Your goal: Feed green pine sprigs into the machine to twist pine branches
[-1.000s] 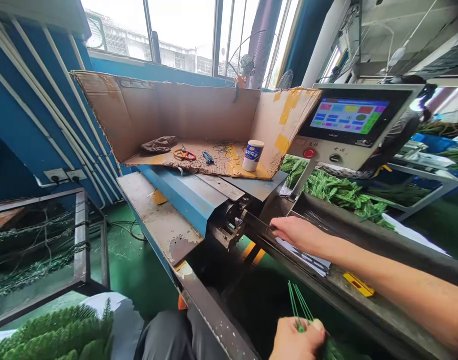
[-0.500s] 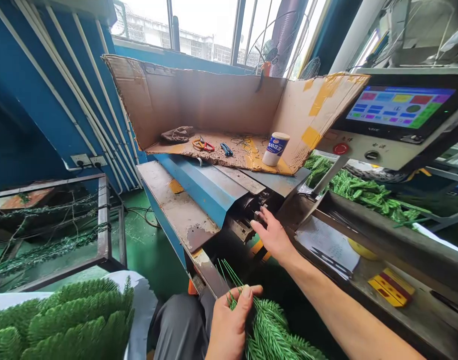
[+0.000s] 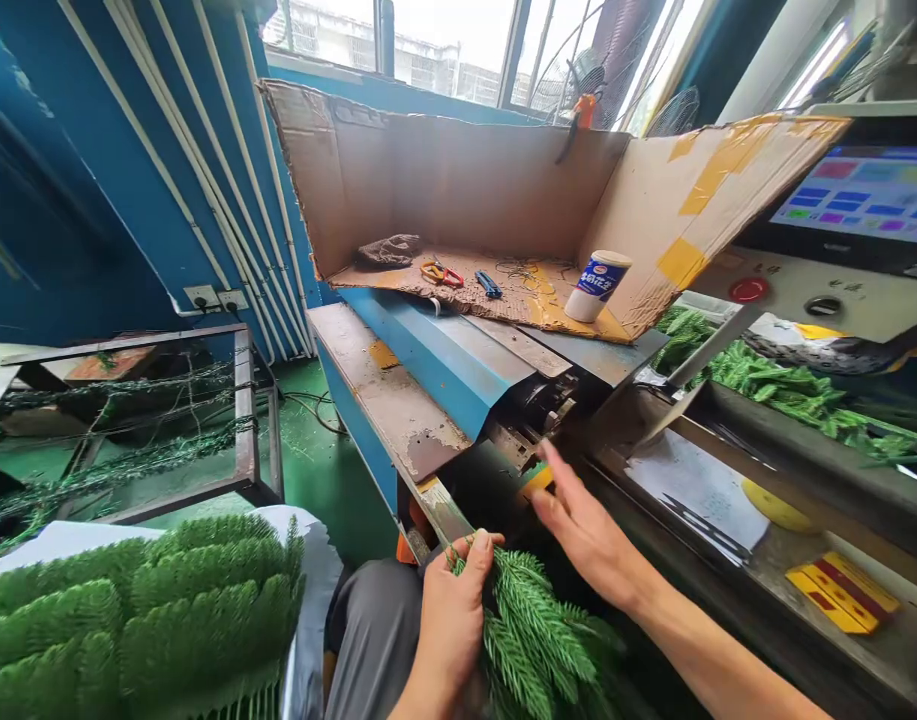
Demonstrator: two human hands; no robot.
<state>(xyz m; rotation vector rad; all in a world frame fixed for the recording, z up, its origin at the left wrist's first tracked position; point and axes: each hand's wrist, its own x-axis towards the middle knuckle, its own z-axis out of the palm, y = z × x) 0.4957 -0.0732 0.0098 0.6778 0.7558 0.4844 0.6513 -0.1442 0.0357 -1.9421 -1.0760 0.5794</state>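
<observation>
Surface (image 3: 387,385): worn bare metal, chipped paint, ahead & L of L grip (image 3: 454,605); narrow rail (image 3: 443,510) runs from it back twd that grip.
Machine: blue housing (image 3: 458,360), ahead of both grips; dark mechanism (image 3: 544,405) at its near end, just ahead of R grip (image 3: 585,525).
Cardboard (image 3: 465,190): 3 walls, atop housing, beyond grips; carries brown cloth (image 3: 389,250), red/orange-handled scissors (image 3: 441,274), blue tool (image 3: 488,284), blue/wht cup (image 3: 597,288).
Metal tray (image 3: 769,590): R of R grip; wht paper (image 3: 675,475) & yellow box (image 3: 840,592) in it.
Room: blue wall (image 3: 128,120) w/ wht pipes (image 3: 195,180), far ahead-L of L grip; windows (image 3: 450,40) beyond cardboard; green floor (image 3: 308,380) L of surface; ctrl panel (image 3: 863,200) ahead-R of R grip.
Frame & stack: metal frame (image 3: 244,410) ahead-L of L grip; needled green branches (image 3: 203,610) on wht sheet, directly L of it.
Sprigs: green bunch (image 3: 537,630) in L grip, hanging R of it, below R grip. Needled ends point down-R; long axis slants from L grip to low R. Far tips blurred/dark.
Grips: L, thumb & fingers pinching stem end; R, thumb spread from fingers, in air.
</observation>
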